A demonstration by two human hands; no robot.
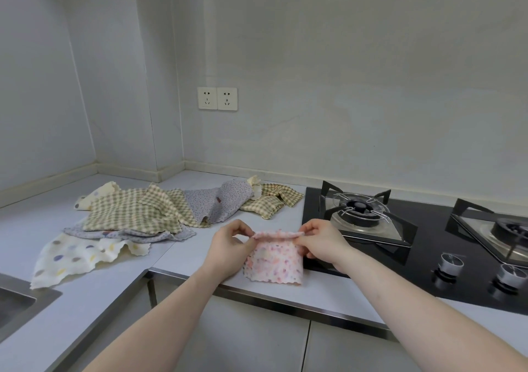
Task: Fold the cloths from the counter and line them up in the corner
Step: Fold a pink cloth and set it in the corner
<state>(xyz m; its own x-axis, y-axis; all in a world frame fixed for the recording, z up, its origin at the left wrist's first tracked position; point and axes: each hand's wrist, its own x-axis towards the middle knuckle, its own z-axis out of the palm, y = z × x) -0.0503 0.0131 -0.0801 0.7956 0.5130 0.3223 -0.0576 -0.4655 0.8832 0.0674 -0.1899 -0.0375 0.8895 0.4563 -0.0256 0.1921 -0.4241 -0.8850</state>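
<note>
Pinching one pink floral cloth [275, 260] by its top edge, left hand [230, 244], right hand [321, 240], two burners beside

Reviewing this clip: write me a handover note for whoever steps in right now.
Left hand and right hand each pinch a top corner of the pink floral cloth, held folded over the counter edge beside the stove. Nothing is lined up in the corner yet. Left: finish this fold, then fold the pile, including the checked cloth, lilac cloth and dotted cloth.
</note>
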